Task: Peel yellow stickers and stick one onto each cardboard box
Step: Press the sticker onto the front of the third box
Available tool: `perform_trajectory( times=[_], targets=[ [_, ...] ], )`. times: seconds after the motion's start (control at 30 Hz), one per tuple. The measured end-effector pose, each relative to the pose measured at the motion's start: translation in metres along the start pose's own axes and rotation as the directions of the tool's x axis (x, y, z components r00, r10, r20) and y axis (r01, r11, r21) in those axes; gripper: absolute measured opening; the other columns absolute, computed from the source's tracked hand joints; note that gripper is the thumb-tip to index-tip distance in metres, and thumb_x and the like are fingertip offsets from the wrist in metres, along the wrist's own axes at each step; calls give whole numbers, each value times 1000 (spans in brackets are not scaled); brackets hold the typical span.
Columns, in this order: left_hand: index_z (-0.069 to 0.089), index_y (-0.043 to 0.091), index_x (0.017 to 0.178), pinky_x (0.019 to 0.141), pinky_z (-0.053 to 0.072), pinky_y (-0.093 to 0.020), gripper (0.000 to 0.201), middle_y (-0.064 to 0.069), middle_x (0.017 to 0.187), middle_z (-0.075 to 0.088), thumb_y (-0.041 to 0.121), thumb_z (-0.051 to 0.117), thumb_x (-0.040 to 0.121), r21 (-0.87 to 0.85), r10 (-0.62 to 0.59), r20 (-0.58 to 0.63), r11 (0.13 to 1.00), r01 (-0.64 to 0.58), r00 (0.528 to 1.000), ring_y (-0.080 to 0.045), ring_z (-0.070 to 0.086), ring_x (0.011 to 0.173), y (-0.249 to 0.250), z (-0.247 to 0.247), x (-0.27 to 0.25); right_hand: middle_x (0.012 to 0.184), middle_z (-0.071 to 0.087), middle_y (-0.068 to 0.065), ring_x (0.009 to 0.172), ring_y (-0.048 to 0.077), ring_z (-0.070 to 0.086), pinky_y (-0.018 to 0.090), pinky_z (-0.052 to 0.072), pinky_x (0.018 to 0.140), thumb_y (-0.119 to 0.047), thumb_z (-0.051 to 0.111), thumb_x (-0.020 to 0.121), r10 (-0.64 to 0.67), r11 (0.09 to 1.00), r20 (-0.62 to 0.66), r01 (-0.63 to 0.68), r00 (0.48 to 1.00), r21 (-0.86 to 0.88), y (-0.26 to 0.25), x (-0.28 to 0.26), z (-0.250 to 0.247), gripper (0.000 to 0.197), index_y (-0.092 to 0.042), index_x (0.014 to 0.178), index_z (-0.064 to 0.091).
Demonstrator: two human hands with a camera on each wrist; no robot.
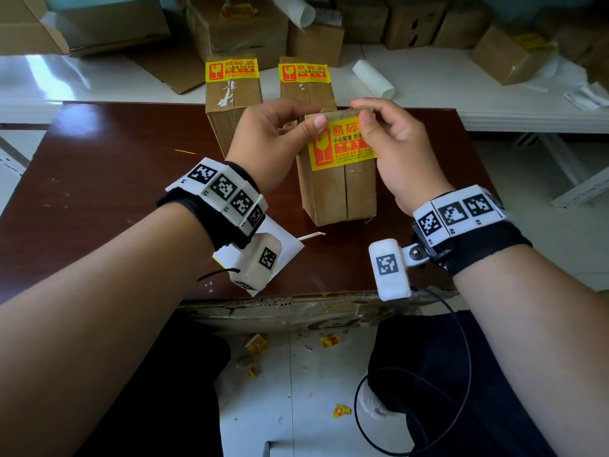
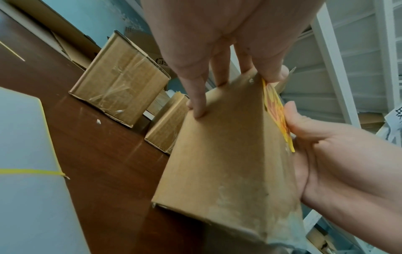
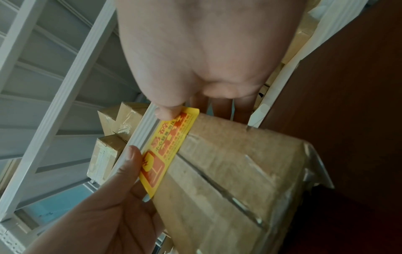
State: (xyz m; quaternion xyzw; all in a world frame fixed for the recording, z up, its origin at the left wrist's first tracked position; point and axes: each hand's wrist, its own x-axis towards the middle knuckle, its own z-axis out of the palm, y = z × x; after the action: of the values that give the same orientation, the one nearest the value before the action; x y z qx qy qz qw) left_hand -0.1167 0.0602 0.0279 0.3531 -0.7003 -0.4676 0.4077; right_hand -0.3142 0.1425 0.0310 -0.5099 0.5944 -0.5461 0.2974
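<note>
- Your left hand (image 1: 276,133) and right hand (image 1: 392,143) each pinch an upper corner of the yellow sticker (image 1: 342,146).
- The sticker lies against the front box (image 1: 336,189), mid-table (image 1: 108,179), toward its far edge.

The right hand (image 1: 400,150) covers the right end of the yellow sticker (image 1: 341,145), cutting off its printed characters. The small print below is too fine to read. In the upper middle of the head view, the nearest box (image 1: 336,189) hides the lower part of the box (image 1: 308,89) behind it. The sticker sheet (image 2: 23,154) runs off the left wrist view's left edge.
</note>
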Motion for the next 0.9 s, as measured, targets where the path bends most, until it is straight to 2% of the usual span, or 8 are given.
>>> perform_trajectory(
  times=[0.1, 0.2, 0.33, 0.47, 0.57, 0.67, 0.77, 0.9],
  targets=[
    [75, 20, 116, 77, 57, -24, 22, 3, 104, 76, 33, 72, 99, 15, 51, -9, 999, -51, 999, -5, 73, 93, -1, 3, -1, 121, 78, -1, 114, 15, 76, 38, 62, 99, -32, 59, 111, 22, 1000, -29, -21, 999, 21, -2, -2, 2, 22, -30, 127, 73],
    [72, 9, 117, 80, 58, -19, 20, 0, 105, 74, 22, 70, 101, -13, 96, -21, 995, -96, 995, 1, 72, 94, -2, 3, -2, 118, 80, -4, 115, 13, 75, 38, 61, 104, -31, 66, 106, 12, 999, -68, -10, 998, 44, -7, -4, 6, 17, -32, 120, 76],
    [69, 4, 119, 82, 61, -23, 25, -11, 113, 74, 22, 69, 101, -21, 93, -33, 995, -93, 995, -3, 72, 97, 0, 5, -3, 110, 81, -6, 109, 10, 76, 34, 61, 101, -27, 72, 103, 1, 999, -109, 4, 994, 37, -11, -6, 9, 13, -27, 114, 79],
    [62, 5, 125, 83, 63, -28, 49, -4, 119, 72, 32, 84, 90, 5, 66, 24, 998, -66, 998, -9, 74, 105, 2, 8, -6, 113, 78, -8, 110, 4, 72, 27, 57, 100, -38, 72, 99, 2, 999, -135, -8, 991, -46, -9, -3, 8, 24, -24, 117, 79],
    [57, 7, 128, 88, 63, -29, 65, 0, 124, 67, 38, 90, 81, 94, 108, 63, 989, -113, 992, -8, 71, 112, 2, 10, -8, 117, 77, -6, 116, 9, 71, 40, 61, 103, -47, 76, 92, 22, 996, -107, -31, 994, -83, -6, -1, 6, 28, -31, 115, 78],
    [55, 8, 131, 89, 62, -29, 61, 6, 121, 65, 33, 87, 86, 108, 112, 64, 987, -118, 992, -5, 70, 109, 1, 13, -8, 118, 74, -11, 119, 6, 68, 41, 60, 104, -50, 79, 89, 0, 982, -83, -16, 997, -188, -3, -2, 3, 35, -34, 119, 73],
    [54, 9, 133, 89, 62, -30, 53, 5, 121, 66, 30, 81, 92, 45, 101, 54, 994, -103, 993, -8, 72, 107, -3, 14, -6, 121, 75, -9, 121, 9, 70, 45, 59, 105, -52, 76, 91, -11, 985, -80, -3, 997, -172, 1, -1, 2, 38, -32, 124, 73],
    [55, 12, 138, 93, 60, -27, 50, 1, 123, 71, 33, 75, 97, -4, -4, -4, 1000, 4, 1000, -8, 72, 110, -9, 18, -3, 115, 79, -4, 106, 13, 77, 52, 66, 92, -53, 69, 97, 91, 984, -90, -103, 992, -143, 7, 1, 1, 43, -28, 132, 71]
  ],
)
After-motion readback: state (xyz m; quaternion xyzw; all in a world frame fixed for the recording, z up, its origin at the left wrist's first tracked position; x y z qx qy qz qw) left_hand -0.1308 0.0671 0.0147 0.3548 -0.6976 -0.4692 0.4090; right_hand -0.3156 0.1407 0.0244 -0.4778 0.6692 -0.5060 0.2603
